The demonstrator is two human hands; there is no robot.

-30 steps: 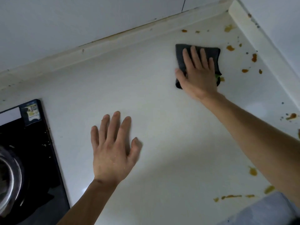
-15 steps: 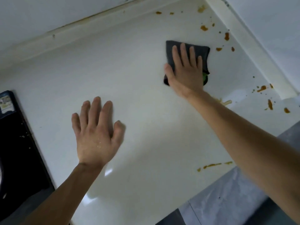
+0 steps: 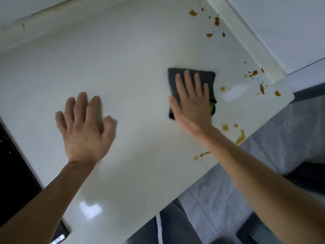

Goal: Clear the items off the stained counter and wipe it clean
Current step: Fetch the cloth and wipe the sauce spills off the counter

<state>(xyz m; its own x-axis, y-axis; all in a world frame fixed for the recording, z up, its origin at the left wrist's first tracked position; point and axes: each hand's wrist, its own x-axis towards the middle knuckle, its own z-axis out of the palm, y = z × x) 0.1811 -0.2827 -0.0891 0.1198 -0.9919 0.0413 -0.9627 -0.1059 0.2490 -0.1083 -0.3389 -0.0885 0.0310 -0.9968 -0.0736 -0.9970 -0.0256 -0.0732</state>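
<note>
A dark grey cloth point(image 3: 191, 74) lies flat on the white table point(image 3: 131, 67), toward two o'clock of centre. The right hand point(image 3: 191, 104) presses on it, fingers point(image 3: 188, 81) straight and slightly apart. Orange-brown stains point(image 3: 241, 136) dot the table from twelve to four o'clock. At eight o'clock, the left hand point(image 3: 84, 127) rests flat, fingers spread. A black stove point(image 3: 14, 164) edges in at nine o'clock.

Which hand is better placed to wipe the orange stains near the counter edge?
Right. The right hand already presses the dark cloth beside the orange stains; the left hand lies flat, far from them.
</note>
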